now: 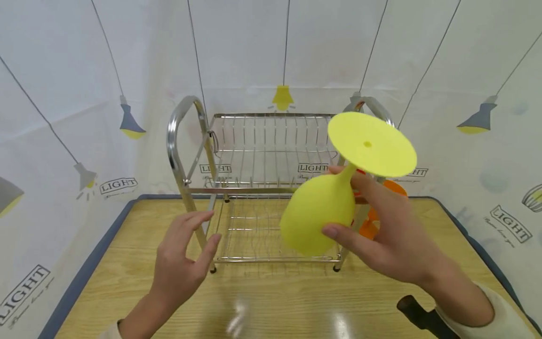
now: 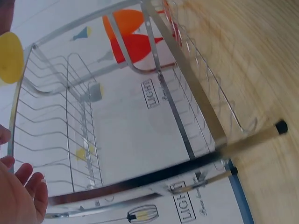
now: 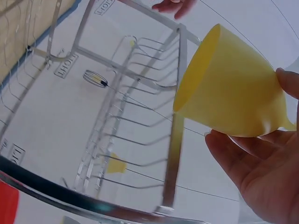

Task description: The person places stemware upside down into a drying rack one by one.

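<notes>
My right hand (image 1: 394, 226) grips a yellow plastic wine glass (image 1: 317, 212) by its bowl, thumb on the near side. The glass is tilted upside down, its round foot up toward the camera and its mouth pointing down and left. In the right wrist view, the open mouth of the bowl faces the rack's wire tier. My left hand (image 1: 182, 263) holds nothing; its fingers are loosely bent beside the left front post of the chrome two-tier dish rack (image 1: 241, 190).
On the rack's right side are an orange goblet (image 2: 124, 23) and a red goblet (image 2: 133, 48), mostly hidden behind my right hand in the head view. A dark handle-like object (image 1: 412, 310) shows near my right sleeve. The rack stands on a wooden table (image 1: 271, 301) before a printed backdrop.
</notes>
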Motion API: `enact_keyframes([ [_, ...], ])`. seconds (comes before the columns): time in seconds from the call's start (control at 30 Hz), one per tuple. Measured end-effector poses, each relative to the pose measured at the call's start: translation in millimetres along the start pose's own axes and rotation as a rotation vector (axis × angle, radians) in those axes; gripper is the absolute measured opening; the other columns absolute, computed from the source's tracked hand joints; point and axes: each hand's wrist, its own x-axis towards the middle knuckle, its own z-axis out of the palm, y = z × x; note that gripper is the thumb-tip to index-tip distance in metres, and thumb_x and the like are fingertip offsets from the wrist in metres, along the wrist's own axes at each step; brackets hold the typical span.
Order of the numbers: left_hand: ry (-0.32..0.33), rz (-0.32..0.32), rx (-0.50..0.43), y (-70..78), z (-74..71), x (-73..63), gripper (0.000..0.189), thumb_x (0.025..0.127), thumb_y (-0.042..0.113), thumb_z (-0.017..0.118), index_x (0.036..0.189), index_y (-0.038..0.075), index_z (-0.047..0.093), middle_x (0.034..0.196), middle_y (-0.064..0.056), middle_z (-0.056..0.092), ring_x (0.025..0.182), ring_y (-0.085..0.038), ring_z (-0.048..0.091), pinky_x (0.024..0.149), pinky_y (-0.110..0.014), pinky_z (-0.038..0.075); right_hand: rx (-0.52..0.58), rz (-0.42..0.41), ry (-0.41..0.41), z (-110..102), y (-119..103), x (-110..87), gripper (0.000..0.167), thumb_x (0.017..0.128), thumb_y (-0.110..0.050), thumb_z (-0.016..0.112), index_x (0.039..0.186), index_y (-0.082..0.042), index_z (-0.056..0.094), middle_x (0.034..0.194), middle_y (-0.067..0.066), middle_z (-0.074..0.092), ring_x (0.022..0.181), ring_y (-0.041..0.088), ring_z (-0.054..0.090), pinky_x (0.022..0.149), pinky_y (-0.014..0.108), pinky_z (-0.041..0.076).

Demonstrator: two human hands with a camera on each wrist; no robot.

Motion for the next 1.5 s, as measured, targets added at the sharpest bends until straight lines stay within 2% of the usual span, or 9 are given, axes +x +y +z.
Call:
enact_keyframes([
  [0.1, 0.012, -0.040, 0.031, -9.2, -6.3, 1.2, 0.039, 0.095, 0.030, 0.060, 0.115, -0.002, 0.066, 0.103, -0.015, 0.066, 0.094, -0.027, 0.061, 0.085, -0.019, 0.047, -0.049, -0.015, 0.038, -9.5, -1.5, 8.7, 0.075, 0.071, -0.003, 0.082, 0.137, -0.002, 0.048, 0.136, 0.007, 0.057, 0.108, 0.016, 0.061, 0.086, 0.014, 0.053],
  [0.3, 0.081, -0.141, 0.055, -20.4, -13.5, -1.6, 0.034, 0.083, 0.005, 0.067, 0.115, -0.005, 0.065, 0.104, -0.018, 0.065, 0.094, -0.027, 0.059, 0.078, -0.019, 0.048, -0.094, -0.067, 0.112, -27.7, -3.5, 30.1, 0.071, 0.077, -0.009, 0.079, 0.141, -0.013, 0.049, 0.139, -0.001, 0.055, 0.113, 0.019, 0.061, 0.085, 0.017, 0.056],
  [0.43, 0.126, -0.235, 0.081, -24.4, -14.9, 0.8, 0.039, 0.083, -0.002, 0.067, 0.120, -0.007, 0.060, 0.109, -0.021, 0.062, 0.098, -0.024, 0.057, 0.078, -0.015, 0.048, -0.139, -0.099, 0.198, -34.2, 1.5, 45.7, 0.073, 0.075, -0.011, 0.081, 0.140, -0.020, 0.050, 0.133, -0.004, 0.059, 0.111, 0.019, 0.062, 0.081, 0.024, 0.059],
  [0.57, 0.116, -0.367, 0.081, -26.9, -13.8, 3.2, 0.047, 0.085, -0.004, 0.065, 0.130, -0.003, 0.052, 0.112, -0.018, 0.060, 0.103, -0.019, 0.055, 0.080, -0.012, 0.047, -0.210, -0.079, 0.263, -36.3, 8.6, 55.1, 0.071, 0.077, -0.014, 0.081, 0.140, -0.019, 0.050, 0.131, -0.005, 0.060, 0.109, 0.018, 0.063, 0.082, 0.024, 0.059],
  [0.73, 0.056, -0.483, 0.033, -29.2, -8.4, 5.3, 0.047, 0.086, -0.005, 0.064, 0.132, 0.000, 0.052, 0.108, -0.013, 0.062, 0.099, -0.014, 0.056, 0.080, -0.013, 0.049, -0.212, 0.010, 0.246, -32.2, 11.6, 63.4, 0.064, 0.083, -0.015, 0.077, 0.140, -0.009, 0.049, 0.133, 0.002, 0.059, 0.116, 0.020, 0.059, 0.088, 0.025, 0.056],
  [0.9, 0.006, -0.483, 0.033, -29.0, -2.9, 4.9, 0.033, 0.087, -0.007, 0.064, 0.119, -0.004, 0.059, 0.095, -0.011, 0.064, 0.089, -0.013, 0.058, 0.076, -0.007, 0.050, -0.171, 0.092, 0.218, -21.1, 14.7, 66.9, 0.064, 0.084, -0.013, 0.077, 0.140, -0.006, 0.047, 0.134, 0.006, 0.057, 0.120, 0.023, 0.056, 0.093, 0.047, 0.055],
  [1.17, -0.021, -0.420, 0.061, -29.0, -3.0, 9.2, 0.027, 0.085, -0.010, 0.067, 0.111, -0.006, 0.061, 0.087, -0.012, 0.063, 0.082, -0.015, 0.062, 0.070, -0.001, 0.049, -0.219, 0.238, 0.173, -7.1, 19.9, 72.6, 0.064, 0.089, -0.018, 0.072, 0.144, -0.012, 0.040, 0.134, 0.009, 0.052, 0.113, 0.029, 0.052, 0.094, 0.049, 0.050],
  [1.33, -0.071, -0.466, 0.047, -29.0, -6.8, 15.1, 0.026, 0.085, -0.008, 0.067, 0.110, -0.004, 0.061, 0.084, -0.011, 0.064, 0.081, -0.022, 0.066, 0.063, -0.004, 0.052, -0.263, 0.410, 0.099, 1.2, 24.6, 78.7, 0.065, 0.091, -0.022, 0.069, 0.145, -0.009, 0.035, 0.140, 0.016, 0.044, 0.120, 0.035, 0.046, 0.100, 0.056, 0.048],
  [1.5, -0.104, -0.508, 0.047, -30.3, -7.8, 18.4, 0.026, 0.086, -0.008, 0.067, 0.111, -0.004, 0.060, 0.087, -0.011, 0.065, 0.083, -0.021, 0.066, 0.064, -0.008, 0.054, -0.315, 0.510, 0.046, 10.1, 31.1, 84.3, 0.071, 0.093, -0.027, 0.065, 0.149, -0.005, 0.027, 0.145, 0.023, 0.035, 0.117, 0.043, 0.050, 0.096, 0.059, 0.050],
])
